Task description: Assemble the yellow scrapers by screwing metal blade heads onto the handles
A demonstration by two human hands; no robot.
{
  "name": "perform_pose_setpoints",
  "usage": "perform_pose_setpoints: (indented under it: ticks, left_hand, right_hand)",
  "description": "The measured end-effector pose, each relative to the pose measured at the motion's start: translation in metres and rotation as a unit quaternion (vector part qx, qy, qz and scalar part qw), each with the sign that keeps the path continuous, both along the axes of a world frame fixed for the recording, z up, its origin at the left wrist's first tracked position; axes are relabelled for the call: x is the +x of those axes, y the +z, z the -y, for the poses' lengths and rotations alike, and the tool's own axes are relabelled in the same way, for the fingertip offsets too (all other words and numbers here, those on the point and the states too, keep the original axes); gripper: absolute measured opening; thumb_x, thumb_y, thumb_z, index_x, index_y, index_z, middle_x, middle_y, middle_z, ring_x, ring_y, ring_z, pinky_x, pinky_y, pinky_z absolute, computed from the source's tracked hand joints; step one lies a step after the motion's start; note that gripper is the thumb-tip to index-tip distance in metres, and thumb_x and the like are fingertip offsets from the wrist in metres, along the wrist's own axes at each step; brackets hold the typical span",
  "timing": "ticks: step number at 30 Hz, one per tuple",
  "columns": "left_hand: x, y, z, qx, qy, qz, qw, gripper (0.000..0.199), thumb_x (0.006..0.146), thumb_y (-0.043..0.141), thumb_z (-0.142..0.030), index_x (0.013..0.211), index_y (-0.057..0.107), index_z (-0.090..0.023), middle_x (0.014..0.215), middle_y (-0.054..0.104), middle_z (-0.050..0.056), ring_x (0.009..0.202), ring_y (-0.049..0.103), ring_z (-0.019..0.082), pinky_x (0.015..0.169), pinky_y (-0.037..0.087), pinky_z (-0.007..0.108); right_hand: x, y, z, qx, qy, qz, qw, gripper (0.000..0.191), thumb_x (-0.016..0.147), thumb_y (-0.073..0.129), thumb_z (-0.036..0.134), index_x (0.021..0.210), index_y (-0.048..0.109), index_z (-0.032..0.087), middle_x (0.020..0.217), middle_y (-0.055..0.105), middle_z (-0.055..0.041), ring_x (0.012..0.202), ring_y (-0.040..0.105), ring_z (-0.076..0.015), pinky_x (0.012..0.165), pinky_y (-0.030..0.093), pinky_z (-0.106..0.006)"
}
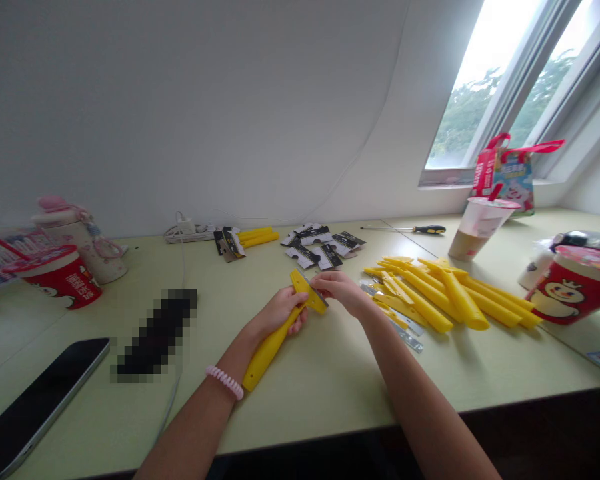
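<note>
The pale table [330, 380] is carrying a crossed pile of yellow handles [463, 300] at the right; because they are lying loosely over each other, one push from the right forearm could be sending them sliding. The yellow scraper [270, 347] is lying slantwise over the table, in front of the person. The left hand [275, 310] is closing around its neck, just below the wide head. The right hand [345, 290] is bending its fingers at the metal strip [322, 299] on the head, but I cannot tell if they are really pinching it. If this edge is sharp (it is looking like a blade to me), a slip of the fingertips could be causing a cut. The loose metal strips [410, 341] under the pile are also giving such a risk to a hand reaching without looking.

About containers, the printed bag [517, 180] is standing near the window, its inside not showing. The right red cup [565, 293] and the left red cup [65, 280] are hiding their contents. The pale bottle [75, 233] is standing behind the left one, also hiding what it is holding. The clear cup [473, 230] is holding a brownish drink in its lower part; a knock could be spilling it towards the handles.
</note>
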State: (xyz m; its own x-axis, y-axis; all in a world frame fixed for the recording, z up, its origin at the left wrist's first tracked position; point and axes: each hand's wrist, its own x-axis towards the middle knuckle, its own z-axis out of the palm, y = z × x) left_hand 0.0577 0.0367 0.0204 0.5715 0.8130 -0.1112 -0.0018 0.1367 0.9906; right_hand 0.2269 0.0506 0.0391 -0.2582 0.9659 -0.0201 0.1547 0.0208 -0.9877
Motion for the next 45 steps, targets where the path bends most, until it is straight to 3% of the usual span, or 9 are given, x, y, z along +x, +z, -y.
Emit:
perform_pose_setpoints:
  ticks: [13,23,29,35,41,45]
  left_hand:
    - [0.001,-0.002,-0.003,-0.011,0.010,-0.006,1.000,0.018,0.079,0.043,-0.033,0.081,0.041,-0.016,0.053,0.053,-0.002,0.033,0.045,0.007,0.030,0.031,0.016]
    - [-0.002,0.002,-0.002,-0.008,-0.006,-0.018,1.000,0.020,0.078,0.044,-0.034,0.081,0.044,-0.014,0.056,0.054,0.000,0.035,0.046,0.007,0.031,0.031,0.017]
    - [0.002,0.006,0.005,-0.010,-0.045,-0.054,0.997,0.026,0.078,0.043,-0.037,0.070,0.047,-0.012,0.055,0.054,0.003,0.035,0.046,0.007,0.032,0.032,0.018]
    - [0.004,0.006,0.005,0.005,-0.043,-0.063,0.997,0.028,0.079,0.040,-0.034,0.063,0.048,-0.012,0.053,0.052,0.002,0.035,0.045,0.007,0.033,0.033,0.018]
    - [0.004,0.006,0.006,0.000,-0.043,-0.069,0.997,0.034,0.079,0.040,-0.041,0.064,0.048,-0.012,0.051,0.052,0.003,0.035,0.045,0.007,0.032,0.032,0.019]
    - [0.003,0.004,0.003,-0.014,-0.017,-0.068,0.997,0.028,0.079,0.041,-0.036,0.065,0.048,-0.012,0.048,0.051,0.001,0.033,0.044,0.007,0.031,0.031,0.018]
  right_hand:
    - [0.007,-0.006,-0.006,0.128,0.047,0.117,0.984,0.026,0.071,0.053,0.037,0.074,0.066,0.014,0.062,0.055,-0.0002,0.057,0.045,-0.0109,0.055,0.035,-0.023]
    - [-0.005,-0.003,0.001,0.092,0.025,0.040,0.995,0.033,0.072,0.054,0.044,0.080,0.065,0.015,0.073,0.059,-0.0016,0.065,0.049,-0.0114,0.056,0.037,-0.022]
    - [-0.012,-0.002,0.004,0.065,0.036,0.012,0.997,0.029,0.066,0.059,0.042,0.061,0.052,0.015,0.055,0.040,0.0048,0.051,0.033,-0.0066,0.047,0.025,-0.021]
    - [-0.012,-0.003,0.003,0.039,0.029,-0.009,0.999,0.028,0.064,0.061,0.040,0.059,0.046,0.016,0.054,0.034,0.0061,0.050,0.029,-0.0063,0.046,0.022,-0.021]
    - [-0.014,-0.010,0.002,0.037,0.026,-0.015,0.999,0.028,0.064,0.061,0.040,0.061,0.050,0.015,0.055,0.038,0.0057,0.051,0.032,-0.0065,0.047,0.024,-0.021]
    - [-0.015,-0.009,0.000,0.059,0.018,0.016,0.998,0.032,0.067,0.058,0.046,0.073,0.061,0.015,0.064,0.053,0.0012,0.057,0.043,-0.0096,0.051,0.032,-0.022]
